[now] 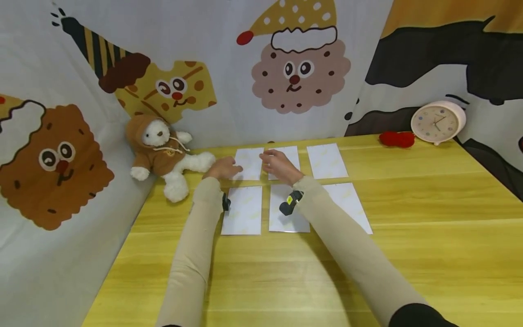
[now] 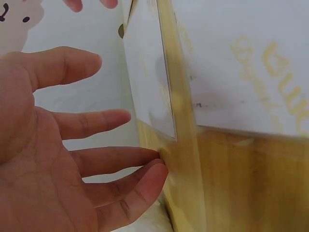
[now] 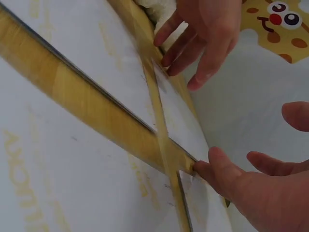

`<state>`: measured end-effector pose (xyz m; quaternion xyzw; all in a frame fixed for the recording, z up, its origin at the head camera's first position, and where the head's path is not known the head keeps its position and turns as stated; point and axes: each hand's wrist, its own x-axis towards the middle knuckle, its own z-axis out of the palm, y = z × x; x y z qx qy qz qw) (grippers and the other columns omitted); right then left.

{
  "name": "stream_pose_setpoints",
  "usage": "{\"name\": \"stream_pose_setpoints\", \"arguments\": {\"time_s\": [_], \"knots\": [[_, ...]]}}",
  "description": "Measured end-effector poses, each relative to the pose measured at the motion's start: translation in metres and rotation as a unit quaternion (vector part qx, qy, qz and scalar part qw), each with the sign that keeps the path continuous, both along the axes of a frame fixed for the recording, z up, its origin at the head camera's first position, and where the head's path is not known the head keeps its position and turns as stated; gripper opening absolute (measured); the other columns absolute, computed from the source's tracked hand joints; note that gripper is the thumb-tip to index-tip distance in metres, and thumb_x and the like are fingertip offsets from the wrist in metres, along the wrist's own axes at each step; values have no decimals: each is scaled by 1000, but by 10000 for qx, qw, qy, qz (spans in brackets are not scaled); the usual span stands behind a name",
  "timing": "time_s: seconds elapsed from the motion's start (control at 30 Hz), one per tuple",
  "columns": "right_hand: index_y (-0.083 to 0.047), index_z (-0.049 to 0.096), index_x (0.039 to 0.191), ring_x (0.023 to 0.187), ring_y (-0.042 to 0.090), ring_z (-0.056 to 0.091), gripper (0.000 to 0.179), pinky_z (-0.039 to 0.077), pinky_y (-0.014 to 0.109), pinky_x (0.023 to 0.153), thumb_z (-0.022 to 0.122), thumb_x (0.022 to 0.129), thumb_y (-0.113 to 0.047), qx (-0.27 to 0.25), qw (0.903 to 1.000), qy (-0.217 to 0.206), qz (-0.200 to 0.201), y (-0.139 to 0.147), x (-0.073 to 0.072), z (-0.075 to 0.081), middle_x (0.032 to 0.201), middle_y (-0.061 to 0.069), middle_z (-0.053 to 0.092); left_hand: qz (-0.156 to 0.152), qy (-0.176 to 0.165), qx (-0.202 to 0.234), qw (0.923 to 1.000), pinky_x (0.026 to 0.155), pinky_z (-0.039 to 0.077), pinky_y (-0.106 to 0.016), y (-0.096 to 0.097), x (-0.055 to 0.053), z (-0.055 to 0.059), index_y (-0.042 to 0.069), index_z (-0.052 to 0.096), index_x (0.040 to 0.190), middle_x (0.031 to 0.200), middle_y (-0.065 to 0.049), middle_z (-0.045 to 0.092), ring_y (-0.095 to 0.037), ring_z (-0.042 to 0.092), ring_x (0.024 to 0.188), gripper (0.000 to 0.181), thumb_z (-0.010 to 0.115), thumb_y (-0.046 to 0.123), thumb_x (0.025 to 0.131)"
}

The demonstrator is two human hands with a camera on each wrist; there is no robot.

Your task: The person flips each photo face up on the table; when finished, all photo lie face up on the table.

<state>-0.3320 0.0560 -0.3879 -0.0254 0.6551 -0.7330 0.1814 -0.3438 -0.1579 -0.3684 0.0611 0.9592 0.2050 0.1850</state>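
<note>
White cards with faint yellow lettering lie on the wooden table in a back row and a front row. At the back-left card (image 1: pixel 251 165) is my left hand (image 1: pixel 223 169), fingers spread and slightly bent. Its lower fingertips come down at the wood beside a card corner in the left wrist view. My right hand (image 1: pixel 282 167) hovers over the back-middle card (image 1: pixel 291 156), thumb and fingers apart. In the right wrist view, a fingertip of the right hand (image 3: pixel 270 193) reaches the strip of wood between two cards. Neither hand holds anything.
A back-right card (image 1: pixel 327 161) and the front cards, including the front-left card (image 1: pixel 243 211), lie around the hands. A teddy bear (image 1: pixel 163 154) in a brown hoodie sits at the back left. A red object (image 1: pixel 396 139) and a pink clock (image 1: pixel 437 121) stand at the back right.
</note>
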Motion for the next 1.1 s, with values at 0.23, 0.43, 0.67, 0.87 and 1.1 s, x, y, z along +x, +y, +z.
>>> {"name": "stream_pose_setpoints", "arguments": {"time_s": [0.23,0.43,0.67,0.87,1.1], "knots": [[0,29,154,147,35,40,61,36,43,121,52,105,-26,130,9999,15,22,-5,2,-3,157,24,35,-46,41,-207,9998,119,36,-51,7,0,-3,4,43,150,156,-17,44,-36,43,143,61,48,42,101],[1,29,153,148,36,37,60,36,42,122,52,104,-25,-219,9997,-103,-69,-6,1,-5,156,28,32,-38,50,-218,9997,120,36,-50,12,1,-4,7,44,149,155,-16,46,-35,43,143,61,50,42,99],[3,28,153,149,38,31,56,34,44,123,49,106,-20,-769,9966,-241,-169,-8,0,-6,159,27,26,-141,-57,-236,9996,120,34,-52,19,3,-3,12,41,152,159,-13,42,-35,40,146,68,53,51,98],[0,24,156,150,37,30,56,33,43,123,45,107,-20,-877,9958,-257,-86,-7,2,-7,161,24,24,-140,-112,-208,9996,121,32,-54,25,6,0,18,38,154,161,-11,39,-34,39,147,69,53,55,97],[1,27,154,150,38,31,56,32,44,124,47,107,-21,-1111,9932,-304,-180,-7,2,-7,160,27,24,-285,71,-138,9995,122,32,-52,27,6,0,17,38,154,160,-11,40,-35,38,147,66,52,50,99]]}}
